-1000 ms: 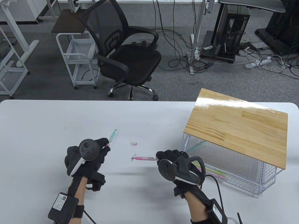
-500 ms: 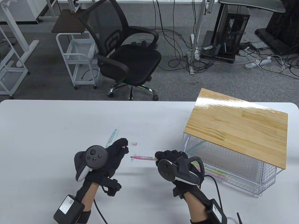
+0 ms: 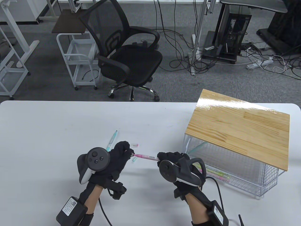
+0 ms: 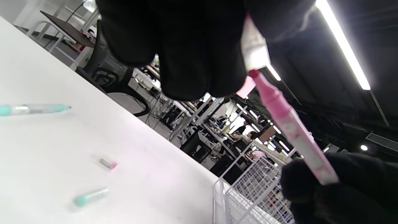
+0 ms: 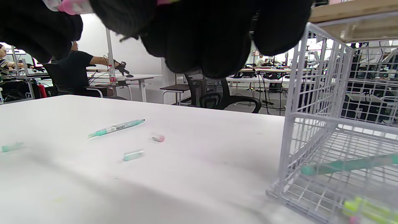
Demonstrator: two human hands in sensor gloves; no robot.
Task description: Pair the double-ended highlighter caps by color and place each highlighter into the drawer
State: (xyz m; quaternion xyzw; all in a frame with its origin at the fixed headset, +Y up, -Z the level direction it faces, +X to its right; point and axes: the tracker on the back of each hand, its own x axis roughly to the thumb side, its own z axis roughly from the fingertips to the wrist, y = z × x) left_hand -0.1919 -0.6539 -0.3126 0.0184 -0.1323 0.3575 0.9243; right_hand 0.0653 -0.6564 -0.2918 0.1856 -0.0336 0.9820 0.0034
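Since a second ago, left hand (image 3: 117,155) has carried its pinched pink cap (image 4: 253,51) to the pink highlighter (image 3: 144,157) clamped in right hand (image 3: 171,160), mid-table (image 3: 47,131). Wrist views reveal loose caps (image 5: 133,155) and a teal highlighter (image 5: 115,128) behind; drawer (image 3: 235,181) right.

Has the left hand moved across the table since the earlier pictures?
Yes. The left hand has moved right, away from the teal highlighter lying on the table, to the tip of the pink highlighter.
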